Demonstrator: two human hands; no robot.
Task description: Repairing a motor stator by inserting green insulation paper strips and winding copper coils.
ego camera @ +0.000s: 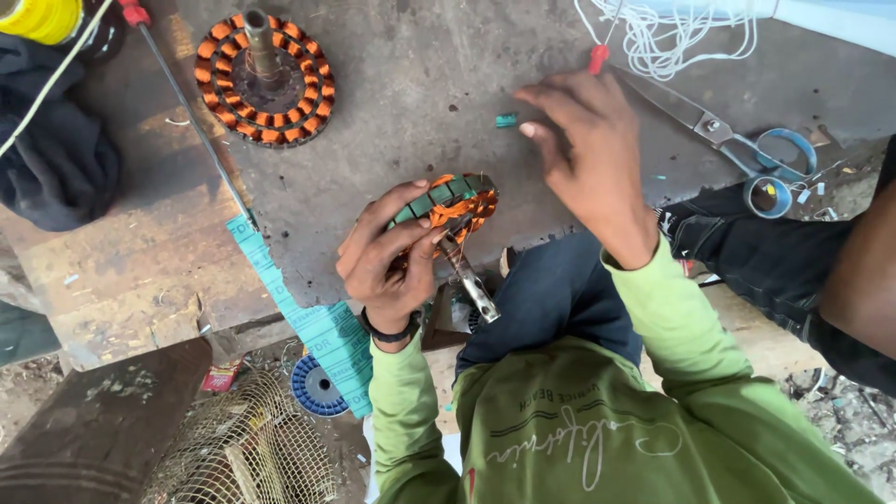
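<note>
Head view, thing in hand: a wound stator (448, 207), a round core with copper-orange coils, green insulating slips and a steel shaft (469, 280) sticking out toward the person.
Head view, where it is: at the near edge of the desk (411, 93), partly resting on it, directly under the left hand and just short of the person's lap.
Head view, left hand (387, 257): clenched around the near side of the stator, fingers curled over the rim and thumb pressing on the windings beside the shaft.
Head view, right hand (583, 149): not gripping anything that shows; fingers bent and reaching across the desk, fingertips just beside a small green slip (506, 119), well apart from the stator.
Handling, weight: it looks dense and heavy for its size, being laminated iron and copper.
Handling, stiffness: core and shaft look rigid; the fine wire and insulation are probably delicate and easy to nick or bend.
Handling, where to hold: rim of the core or the shaft, I judge, not the coil loops.
Head view, around it: a second wound stator (265, 79) farther back, scissors (728, 131) to the right, white cord (672, 33), a long red-handled tool (182, 103), a strip of green paper (308, 327).
</note>
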